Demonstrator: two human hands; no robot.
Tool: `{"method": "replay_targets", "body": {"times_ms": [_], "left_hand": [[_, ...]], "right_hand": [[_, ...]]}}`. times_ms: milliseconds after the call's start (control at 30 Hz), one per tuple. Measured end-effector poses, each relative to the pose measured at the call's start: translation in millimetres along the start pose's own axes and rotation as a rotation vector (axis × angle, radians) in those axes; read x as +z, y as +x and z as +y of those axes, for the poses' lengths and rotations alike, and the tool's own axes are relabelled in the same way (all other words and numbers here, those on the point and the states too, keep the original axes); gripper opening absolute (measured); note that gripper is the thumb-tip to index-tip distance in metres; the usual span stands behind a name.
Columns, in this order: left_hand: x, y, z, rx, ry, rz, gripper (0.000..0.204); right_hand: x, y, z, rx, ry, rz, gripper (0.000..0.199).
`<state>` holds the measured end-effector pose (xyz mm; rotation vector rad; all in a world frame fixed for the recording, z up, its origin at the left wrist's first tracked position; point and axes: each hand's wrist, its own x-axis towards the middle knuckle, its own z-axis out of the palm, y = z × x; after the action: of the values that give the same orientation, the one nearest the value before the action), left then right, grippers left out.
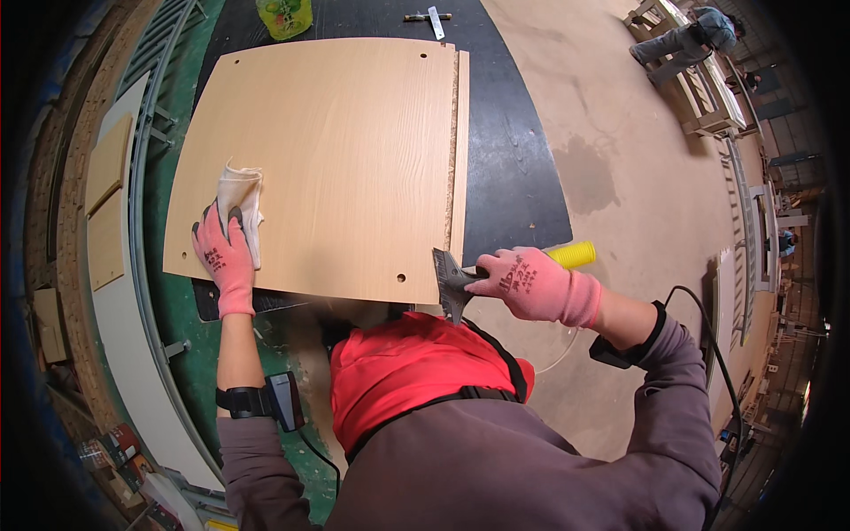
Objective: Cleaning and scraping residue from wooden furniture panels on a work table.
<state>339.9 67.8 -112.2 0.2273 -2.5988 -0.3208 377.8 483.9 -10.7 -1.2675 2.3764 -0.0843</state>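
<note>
My left hand point(226, 252), in a pink glove with dark fingertips, presses a folded white cloth point(241, 196) onto the left part of a light wood-grain panel point(328, 159). In my right hand point(527, 283), also gloved in pink, is a scraper point(453, 281) with a wide dark blade. Its blade stands upright against the panel's near right corner. A ribbed yellow end point(571, 255) sticks out behind the right hand, seemingly the scraper's handle. Small dark holes sit near the panel's corners. Along its right side runs a rough chipboard edge, with another light board showing beneath.
The panel lies on a black tabletop point(518, 168). At its far side are a yellow-green bag point(285, 16) and a small tool with a white strip point(436, 23). A metal rail point(142, 239) runs along the left. Another person point(691, 42) bends over a wooden frame at the far right.
</note>
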Motion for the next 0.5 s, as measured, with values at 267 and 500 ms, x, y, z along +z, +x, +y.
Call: {"method": "replay_targets", "body": {"times_ms": [267, 500], "left_hand": [[2, -2, -1, -0.007, 0.002, 0.0, 0.037], [-2, -2, 0, -0.042, -0.013, -0.037, 0.037]], "right_hand": [[-6, 9, 0, -0.035, -0.047, -0.022, 0.045], [-5, 19, -6, 0.058, -0.082, -0.16, 0.043]]}}
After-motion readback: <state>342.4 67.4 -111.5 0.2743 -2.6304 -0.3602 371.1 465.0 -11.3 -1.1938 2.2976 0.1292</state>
